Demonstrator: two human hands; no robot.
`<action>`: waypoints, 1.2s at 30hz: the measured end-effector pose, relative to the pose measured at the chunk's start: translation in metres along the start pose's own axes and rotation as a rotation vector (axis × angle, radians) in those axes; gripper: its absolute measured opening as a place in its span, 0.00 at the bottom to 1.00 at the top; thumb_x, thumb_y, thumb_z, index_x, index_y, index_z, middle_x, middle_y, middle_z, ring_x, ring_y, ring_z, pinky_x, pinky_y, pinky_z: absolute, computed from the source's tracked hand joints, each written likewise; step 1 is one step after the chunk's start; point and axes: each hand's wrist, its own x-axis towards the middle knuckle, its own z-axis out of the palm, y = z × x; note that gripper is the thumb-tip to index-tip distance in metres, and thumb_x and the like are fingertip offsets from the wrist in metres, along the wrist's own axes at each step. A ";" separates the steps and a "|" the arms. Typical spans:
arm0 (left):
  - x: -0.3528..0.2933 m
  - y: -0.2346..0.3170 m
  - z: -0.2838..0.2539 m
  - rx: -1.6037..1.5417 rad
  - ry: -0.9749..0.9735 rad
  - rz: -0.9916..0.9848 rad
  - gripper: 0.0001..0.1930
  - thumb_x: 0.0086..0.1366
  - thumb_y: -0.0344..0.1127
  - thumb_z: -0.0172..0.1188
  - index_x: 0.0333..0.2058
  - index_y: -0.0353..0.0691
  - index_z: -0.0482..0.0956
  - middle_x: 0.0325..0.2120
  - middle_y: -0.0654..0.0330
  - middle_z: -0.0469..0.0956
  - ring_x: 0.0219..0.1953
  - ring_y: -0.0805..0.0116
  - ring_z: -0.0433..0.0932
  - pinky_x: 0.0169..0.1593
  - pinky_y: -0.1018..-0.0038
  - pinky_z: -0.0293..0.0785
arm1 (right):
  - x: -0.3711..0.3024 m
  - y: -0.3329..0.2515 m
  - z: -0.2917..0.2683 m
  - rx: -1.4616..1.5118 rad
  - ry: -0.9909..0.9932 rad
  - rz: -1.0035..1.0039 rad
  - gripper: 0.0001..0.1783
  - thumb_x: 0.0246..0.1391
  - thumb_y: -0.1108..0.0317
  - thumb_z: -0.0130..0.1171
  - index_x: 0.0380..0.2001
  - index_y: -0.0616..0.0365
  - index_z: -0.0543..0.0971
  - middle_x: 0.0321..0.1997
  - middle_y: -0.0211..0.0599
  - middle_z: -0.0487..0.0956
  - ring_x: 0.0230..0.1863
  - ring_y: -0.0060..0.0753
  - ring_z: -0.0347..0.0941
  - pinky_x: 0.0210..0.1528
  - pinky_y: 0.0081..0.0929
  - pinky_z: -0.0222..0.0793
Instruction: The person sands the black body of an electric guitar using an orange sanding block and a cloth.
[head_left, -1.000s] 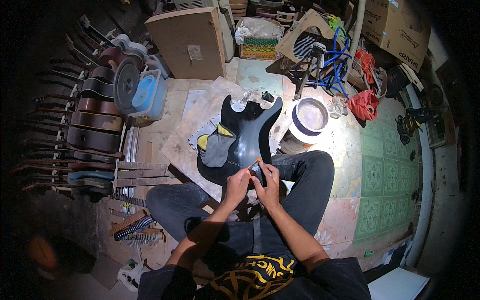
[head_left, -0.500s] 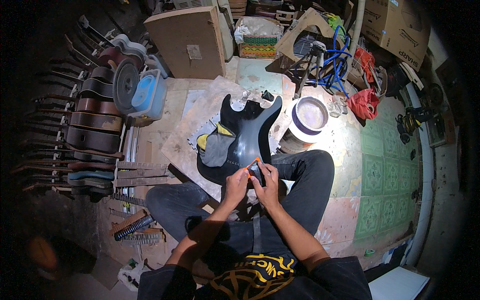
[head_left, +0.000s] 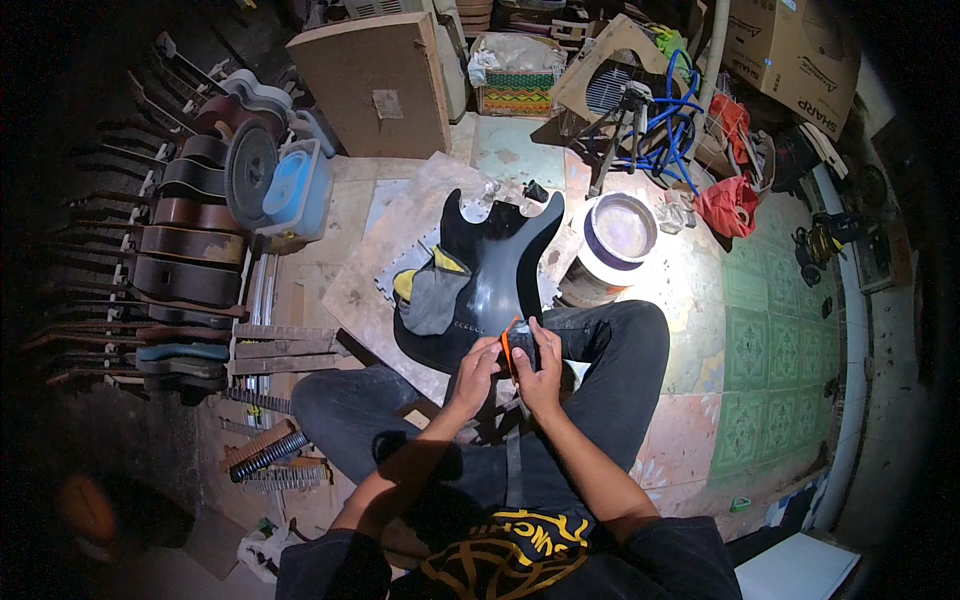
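A glossy black electric guitar body (head_left: 493, 265) lies on a board before me, its cutaways pointing away. Above its near end, my right hand (head_left: 541, 372) grips a small dark block with an orange edge (head_left: 508, 343); the kind of tool is unclear. My left hand (head_left: 474, 378) is closed, its fingertips pressed together at the orange edge; whether they pinch it is hard to see. A grey cloth with yellow patches (head_left: 434, 292) rests on the left side of the body.
Right of the guitar body stands a round tub (head_left: 620, 232). A blue plastic container (head_left: 290, 190) and a row of guitars (head_left: 190, 245) are on the left. Wooden strips (head_left: 285, 348) lie beside my left knee. Farther off are a blue hose (head_left: 677, 125) and a red bag (head_left: 728, 207).
The orange-edged block has turned from slanted to nearly upright, showing more of its dark face. My right hand has rolled with it, and my left fingers have shifted slightly.
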 end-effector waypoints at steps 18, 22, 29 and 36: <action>0.000 0.020 -0.009 -0.268 -0.035 -0.036 0.19 0.61 0.19 0.66 0.49 0.35 0.72 0.48 0.54 0.78 0.50 0.71 0.79 0.55 0.75 0.77 | 0.002 -0.017 0.000 0.458 -0.273 0.367 0.34 0.65 0.63 0.63 0.69 0.64 0.65 0.69 0.42 0.69 0.67 0.33 0.65 0.71 0.31 0.56; 0.006 0.037 -0.015 -0.283 -0.134 -0.094 0.31 0.56 0.22 0.67 0.58 0.38 0.66 0.48 0.54 0.78 0.50 0.68 0.78 0.57 0.71 0.73 | 0.004 -0.014 -0.004 0.358 -0.390 0.360 0.41 0.58 0.58 0.71 0.70 0.60 0.66 0.64 0.40 0.71 0.64 0.30 0.68 0.67 0.30 0.61; 0.005 0.047 -0.025 -0.214 -0.224 -0.101 0.39 0.54 0.24 0.67 0.64 0.40 0.61 0.47 0.55 0.78 0.49 0.69 0.78 0.55 0.71 0.73 | 0.019 -0.036 -0.020 0.094 -0.545 0.135 0.43 0.53 0.65 0.74 0.70 0.60 0.66 0.64 0.47 0.75 0.63 0.35 0.72 0.65 0.32 0.65; 0.039 0.080 -0.020 0.088 -0.120 -0.032 0.38 0.58 0.27 0.73 0.65 0.35 0.63 0.41 0.59 0.82 0.47 0.69 0.80 0.56 0.68 0.74 | 0.091 -0.019 -0.060 0.010 -0.478 0.026 0.36 0.57 0.62 0.70 0.67 0.59 0.70 0.65 0.50 0.74 0.66 0.44 0.70 0.68 0.37 0.62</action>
